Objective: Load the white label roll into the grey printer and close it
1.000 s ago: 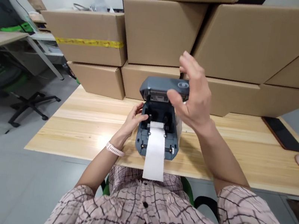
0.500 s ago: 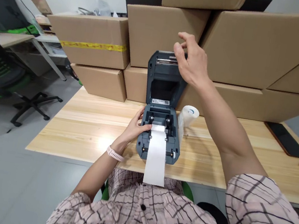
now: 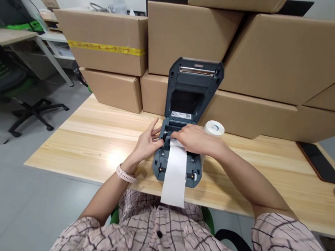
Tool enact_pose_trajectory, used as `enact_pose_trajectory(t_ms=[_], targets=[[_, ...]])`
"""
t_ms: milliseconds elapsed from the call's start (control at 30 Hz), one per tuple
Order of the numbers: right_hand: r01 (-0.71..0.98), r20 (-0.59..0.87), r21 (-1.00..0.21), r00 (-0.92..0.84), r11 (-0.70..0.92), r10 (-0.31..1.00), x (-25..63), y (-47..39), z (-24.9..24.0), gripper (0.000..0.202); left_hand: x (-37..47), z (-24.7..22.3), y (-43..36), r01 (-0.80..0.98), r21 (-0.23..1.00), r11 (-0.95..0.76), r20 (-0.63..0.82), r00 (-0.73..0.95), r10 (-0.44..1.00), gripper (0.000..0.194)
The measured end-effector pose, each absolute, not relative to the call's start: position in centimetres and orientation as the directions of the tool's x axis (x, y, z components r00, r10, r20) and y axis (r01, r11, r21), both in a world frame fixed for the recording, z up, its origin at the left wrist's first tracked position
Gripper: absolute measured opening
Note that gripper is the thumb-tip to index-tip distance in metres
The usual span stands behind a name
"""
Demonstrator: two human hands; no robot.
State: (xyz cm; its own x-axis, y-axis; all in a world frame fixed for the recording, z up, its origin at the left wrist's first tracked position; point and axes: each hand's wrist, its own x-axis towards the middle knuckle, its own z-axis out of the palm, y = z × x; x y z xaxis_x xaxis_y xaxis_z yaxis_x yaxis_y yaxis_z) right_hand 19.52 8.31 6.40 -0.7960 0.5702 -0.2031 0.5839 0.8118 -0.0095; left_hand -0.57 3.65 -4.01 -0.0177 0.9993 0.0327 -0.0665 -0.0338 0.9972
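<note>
Head view: your printer (image 3: 161, 160) sits on the counter (image 3: 98, 142), lid (image 3: 194, 81) up, boxes (image 3: 190, 40) behind. Your L hand (image 3: 147, 142) is at its L side, fingers apart, thumb on the rim. Your R hand (image 3: 195, 139) is over the bay, fingers bent down by the strip (image 3: 175, 175); can't tell if they're clamped on it. Strip runs out front twd you, past the counter edge. Roll (image 3: 214, 128) stands just R of printer.

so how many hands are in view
2: the left hand at the left edge of the printer, the right hand over its open inside, by the paper strip. No others show.
</note>
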Motion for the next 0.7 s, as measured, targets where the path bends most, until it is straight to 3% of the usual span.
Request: enact_pose_trajectory(t_ms=[133, 233, 433, 533, 633, 700], targets=[[0.533, -0.321, -0.098, -0.817, 0.841, 0.480, 18.1, 10.0, 5.5, 0.041, -0.9, -4.1, 3.6, -0.110, 0.993, -0.031, 0.030, -0.013, 0.999, 0.111], [0.449, -0.382, -0.230, -0.858, 0.863, 0.344, 17.7, 11.4, 5.4, 0.043, -0.8, -3.8, 3.6, -0.115, 0.993, -0.021, 0.020, -0.012, 1.000, 0.113], [0.281, -0.317, -0.510, -0.940, 0.813, 0.127, 20.3, 11.8, 7.2, 0.047, -0.6, -3.4, 3.4, -0.094, 0.996, -0.008, 0.007, -0.020, 1.000, 0.115], [0.174, -0.082, -0.695, -0.983, 0.698, 0.164, 25.1, 10.7, 7.9, 0.052, -0.5, -3.4, 3.3, -0.094, 0.995, -0.013, 0.011, -0.025, 1.000, 0.112], [-0.012, 0.202, -0.850, -0.930, 0.526, 0.306, 31.7, 9.4, 7.0, 0.038, -0.5, -3.5, 3.3, -0.088, 0.996, -0.016, 0.013, -0.029, 0.999, 0.107], [0.042, 0.200, -0.884, -0.867, 0.466, 0.457, 35.9, 8.8, 5.6, 0.026, -0.5, -3.5, 3.3, -0.075, 0.997, -0.017, 0.014, -0.032, 0.999, 0.104]])
